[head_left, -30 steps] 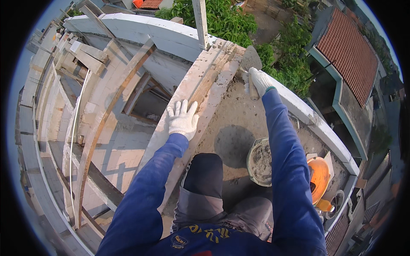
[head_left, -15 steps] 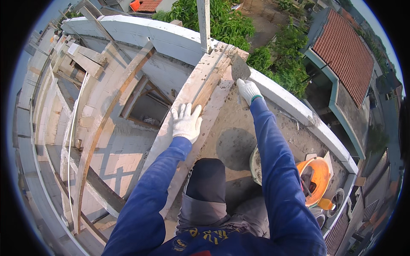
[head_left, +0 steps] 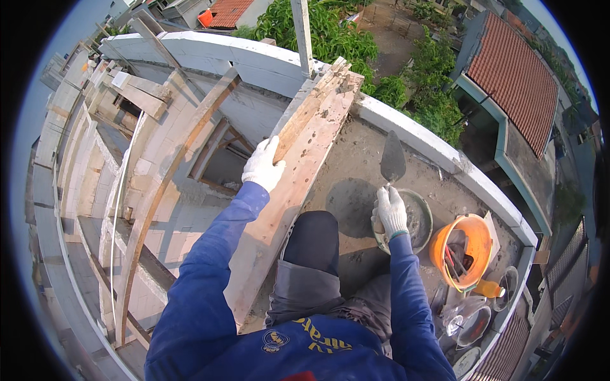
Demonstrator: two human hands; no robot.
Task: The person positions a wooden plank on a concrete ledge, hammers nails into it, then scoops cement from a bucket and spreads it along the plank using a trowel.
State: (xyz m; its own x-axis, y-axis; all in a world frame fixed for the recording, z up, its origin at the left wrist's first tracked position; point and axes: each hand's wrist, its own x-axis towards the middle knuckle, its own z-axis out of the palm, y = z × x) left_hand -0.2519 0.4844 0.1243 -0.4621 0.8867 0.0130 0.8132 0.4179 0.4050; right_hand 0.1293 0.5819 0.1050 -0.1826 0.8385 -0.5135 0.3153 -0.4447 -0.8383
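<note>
Your left hand in its white glove lies on the long wooden plank that runs from near you to the far wall edge, fingers together and curled over its left edge. Keep this grip firm so the plank stays flat. Your right hand closes its fingers around the handle of the trowel, blade pointing far, just above the mortar pan. Load the blade evenly and lift it level, away from the orange bucket on the right.

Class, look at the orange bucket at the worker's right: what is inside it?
Inside the orange bucket lie a few thin tools, red and dark handles crossing. Its bottom is shadowed and partly covered by them, so anything beneath cannot be made out.
</note>
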